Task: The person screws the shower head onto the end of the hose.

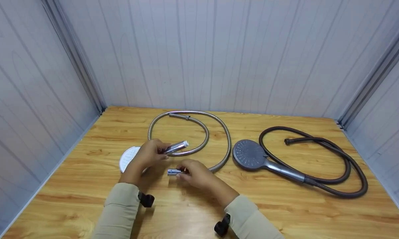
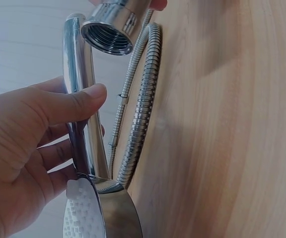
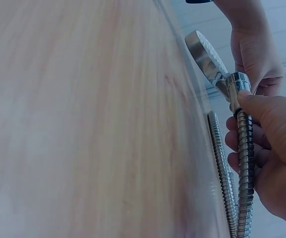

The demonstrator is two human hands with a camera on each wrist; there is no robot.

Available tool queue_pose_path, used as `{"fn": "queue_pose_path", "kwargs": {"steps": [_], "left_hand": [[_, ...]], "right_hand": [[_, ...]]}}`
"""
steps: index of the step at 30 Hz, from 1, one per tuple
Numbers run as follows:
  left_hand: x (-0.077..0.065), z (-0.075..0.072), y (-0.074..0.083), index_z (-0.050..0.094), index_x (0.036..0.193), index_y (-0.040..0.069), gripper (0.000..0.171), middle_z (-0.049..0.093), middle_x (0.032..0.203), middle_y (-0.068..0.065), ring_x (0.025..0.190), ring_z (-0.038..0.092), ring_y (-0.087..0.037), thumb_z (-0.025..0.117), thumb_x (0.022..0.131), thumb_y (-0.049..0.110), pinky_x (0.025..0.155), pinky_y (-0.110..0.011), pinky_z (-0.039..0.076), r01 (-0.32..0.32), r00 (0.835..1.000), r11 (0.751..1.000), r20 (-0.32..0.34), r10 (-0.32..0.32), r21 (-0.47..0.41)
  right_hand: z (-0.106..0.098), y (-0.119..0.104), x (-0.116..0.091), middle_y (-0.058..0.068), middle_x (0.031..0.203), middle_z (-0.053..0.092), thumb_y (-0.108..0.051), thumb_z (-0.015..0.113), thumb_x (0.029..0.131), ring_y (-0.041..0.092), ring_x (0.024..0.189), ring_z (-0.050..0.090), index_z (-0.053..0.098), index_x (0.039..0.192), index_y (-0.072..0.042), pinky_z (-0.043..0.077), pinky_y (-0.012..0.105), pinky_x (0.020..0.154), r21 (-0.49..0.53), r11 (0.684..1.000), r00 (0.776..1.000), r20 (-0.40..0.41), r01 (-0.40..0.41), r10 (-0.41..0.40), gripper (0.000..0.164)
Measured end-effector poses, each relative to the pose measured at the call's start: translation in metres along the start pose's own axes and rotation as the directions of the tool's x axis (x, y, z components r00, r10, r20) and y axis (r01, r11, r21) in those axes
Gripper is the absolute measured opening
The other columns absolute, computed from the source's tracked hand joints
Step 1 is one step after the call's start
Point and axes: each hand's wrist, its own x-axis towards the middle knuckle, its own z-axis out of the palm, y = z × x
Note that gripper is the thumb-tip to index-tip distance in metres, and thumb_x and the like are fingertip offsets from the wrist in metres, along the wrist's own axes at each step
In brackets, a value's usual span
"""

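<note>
My left hand (image 1: 149, 154) grips a chrome shower head (image 1: 129, 157) by its handle, thumb on one side and fingers curled round the other. The white spray face sits left of the hand, and the threaded handle end points up and right. My right hand (image 1: 196, 174) holds the connector nut (image 1: 173, 172) at one end of a silver metal shower hose (image 1: 229, 139). In the left wrist view, the nut's open threaded mouth (image 2: 107, 38) hangs close to the handle end (image 2: 75, 18); in the head view they are apart. The hose loops on the table behind both hands.
On the right of the wooden table (image 1: 86, 199) lies a dark grey shower head (image 1: 249, 154) joined to a dark hose (image 1: 362, 169), which is coiled with its free end inward. Pale panel walls (image 1: 199, 59) enclose the table at the back and both sides.
</note>
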Motion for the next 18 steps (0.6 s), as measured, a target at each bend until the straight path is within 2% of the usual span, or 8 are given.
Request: {"fn": "queue_pose_path", "kwargs": {"steps": [5,12,18], "left_hand": [[0.000,-0.001,0.001,0.072,0.114,0.003,0.039,0.061,0.086,-0.007,0.075,0.052,-0.019,0.078,0.076,-0.004,0.066,-0.033,0.045,-0.004,1.000,1.000,0.004,0.004,0.001],[0.000,-0.002,0.004,0.072,0.116,0.004,0.039,0.061,0.089,-0.007,0.078,0.053,-0.020,0.077,0.077,-0.003,0.068,-0.034,0.046,0.028,0.999,1.000,0.020,-0.028,0.001],[-0.002,-0.005,0.005,0.071,0.116,0.003,0.040,0.061,0.089,-0.007,0.077,0.053,-0.020,0.077,0.077,-0.005,0.068,-0.033,0.047,0.042,0.999,0.999,0.029,-0.042,-0.009]], "right_hand": [[-0.003,-0.001,0.000,0.002,0.097,0.066,-0.014,0.068,0.092,0.011,0.087,0.060,0.067,0.104,-0.005,0.050,0.024,0.079,0.008,0.999,0.999,-0.011,0.036,-0.036,0.016],[-0.009,0.000,-0.002,0.003,0.096,0.067,-0.016,0.070,0.091,0.010,0.084,0.060,0.068,0.107,-0.005,0.049,0.023,0.075,0.001,0.994,0.993,-0.050,0.105,-0.105,0.020],[-0.014,-0.001,-0.006,0.002,0.094,0.067,-0.016,0.071,0.089,0.011,0.081,0.060,0.069,0.105,-0.006,0.049,0.023,0.072,0.023,0.992,0.989,-0.083,0.128,-0.126,0.019]]}}
